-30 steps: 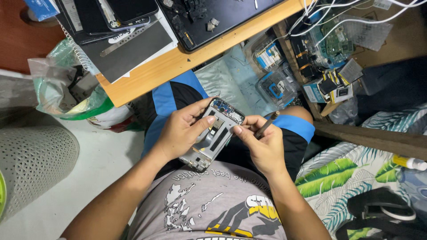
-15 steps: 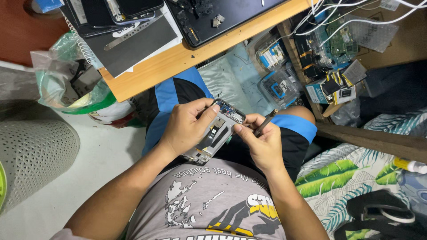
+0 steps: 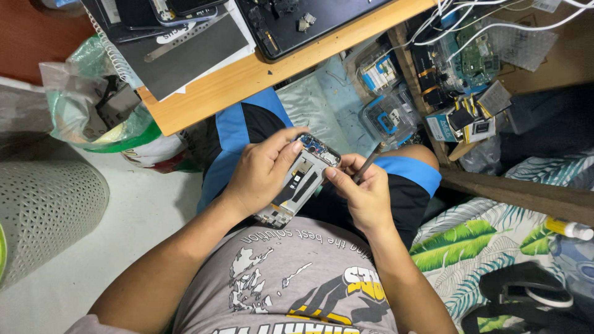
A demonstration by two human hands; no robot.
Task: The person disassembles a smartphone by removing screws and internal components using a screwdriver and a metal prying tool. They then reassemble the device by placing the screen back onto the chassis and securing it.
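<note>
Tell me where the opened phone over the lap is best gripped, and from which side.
Probably by its long side edges at mid-length, coming from the person's left, much as the left hand does. The opened phone lies tilted with its exposed circuit end away from the body, where the right hand brings a slim tool. An edge grip keeps the open inner face and that end clear.

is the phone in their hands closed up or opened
Opened. The phone in the left hand has no back cover: its circuit board and inner frame are bare. The right hand touches its top edge, holding a thin tool.
</note>
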